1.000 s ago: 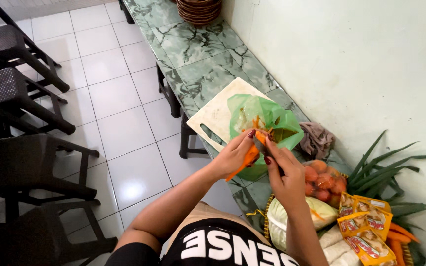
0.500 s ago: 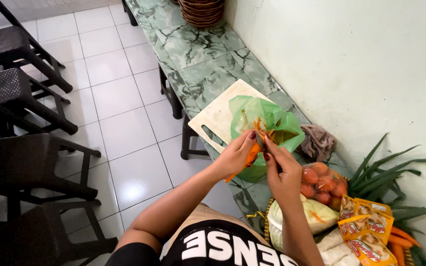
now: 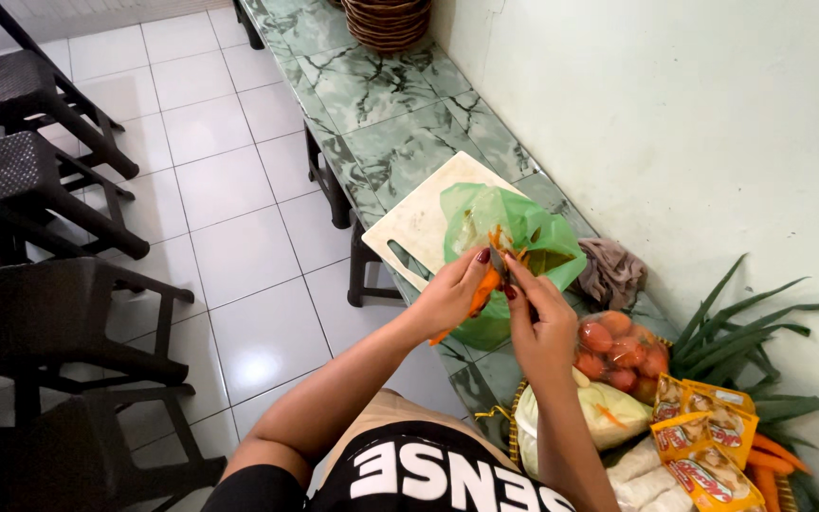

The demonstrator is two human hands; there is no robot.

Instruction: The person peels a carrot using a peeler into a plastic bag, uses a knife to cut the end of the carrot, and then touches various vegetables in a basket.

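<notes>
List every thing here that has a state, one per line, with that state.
carrot: held in the left hand, partly peeled
peeler: gripped in the right hand, blade on the carrot
green plastic bag: open, peelings inside
cutting board: flat on the counter, bag resting on it
bag of tomatoes: closed, full
cloth: crumpled by the wall
baskets: stacked

Bench (image 3: pixel 381 123) bare beyond cutting board (image 3: pixel 419 223); wall (image 3: pixel 665 114) blocks right.

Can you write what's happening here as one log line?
left hand: holds carrot | right hand: peeler | over green bag
</notes>
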